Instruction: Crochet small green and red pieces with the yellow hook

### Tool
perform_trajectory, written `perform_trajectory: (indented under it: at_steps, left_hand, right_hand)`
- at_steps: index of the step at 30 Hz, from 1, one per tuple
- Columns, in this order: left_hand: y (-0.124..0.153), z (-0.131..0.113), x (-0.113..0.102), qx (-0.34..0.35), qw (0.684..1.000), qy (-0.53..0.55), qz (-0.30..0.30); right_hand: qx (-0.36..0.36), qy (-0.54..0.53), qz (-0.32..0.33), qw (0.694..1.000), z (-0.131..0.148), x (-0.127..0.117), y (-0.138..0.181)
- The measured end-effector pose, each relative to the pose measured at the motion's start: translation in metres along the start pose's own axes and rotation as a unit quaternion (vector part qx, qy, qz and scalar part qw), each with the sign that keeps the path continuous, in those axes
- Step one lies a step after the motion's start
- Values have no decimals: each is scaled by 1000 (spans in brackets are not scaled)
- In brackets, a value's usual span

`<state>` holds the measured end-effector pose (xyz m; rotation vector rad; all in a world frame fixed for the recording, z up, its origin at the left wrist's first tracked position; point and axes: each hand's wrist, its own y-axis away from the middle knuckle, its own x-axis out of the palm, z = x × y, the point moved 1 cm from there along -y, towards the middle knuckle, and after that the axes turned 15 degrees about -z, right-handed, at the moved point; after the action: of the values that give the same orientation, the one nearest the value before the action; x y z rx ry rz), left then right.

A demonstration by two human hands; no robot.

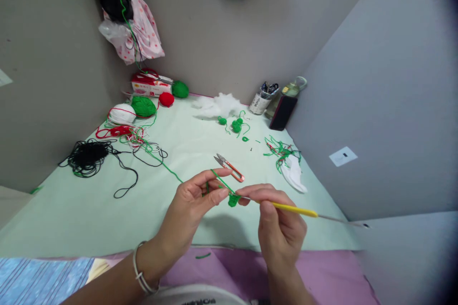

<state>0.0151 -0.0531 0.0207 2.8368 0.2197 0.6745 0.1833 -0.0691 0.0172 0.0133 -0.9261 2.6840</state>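
Note:
A small green crochet piece (234,199) is pinched between the thumb and fingers of my left hand (195,202). Green yarn (222,181) runs over my raised left index finger down to the piece. My right hand (281,224) grips a crochet hook (295,208) with a yellow handle, its tip at the green piece. The hook's thin metal back end points off to the right. Just beyond my fingers lie orange-handled thread snips (231,168), blades pointing away to the left.
Black yarn (88,155), a white yarn ball (122,114) and a green ball (143,106) sit at left. White stuffing (219,106) and small green crocheted pieces (236,125) lie at the back. Yarn scraps (281,150), a phone (283,112) and a pen cup (260,103) are at right.

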Motion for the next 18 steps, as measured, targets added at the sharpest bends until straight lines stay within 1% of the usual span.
perform_trajectory:
  at_steps: [3,7,9,12,16,18]
  left_hand:
    - [-1,1,0,16,1000,-5,-3]
    - [-1,5,0,18,1000,8,-10]
    - [0,7,2,-1,1000,27,-7]
    - [2,7,4,-35,998,47,7]
    - [5,6,5,-26,998,48,3]
    - [6,6,5,-21,999,49,-2]
  right_hand:
    - [-49,35,30,998,1,-3,2]
    - [-137,91,76,984,-1,-3,7]
    - [-181,104,76,975,-2,-1,9]
    - [-228,132,55,963,-2,2,10]
    - [-246,167,54,953,-4,1,11]
    - [-261,212,54,940,-9,-2,15]
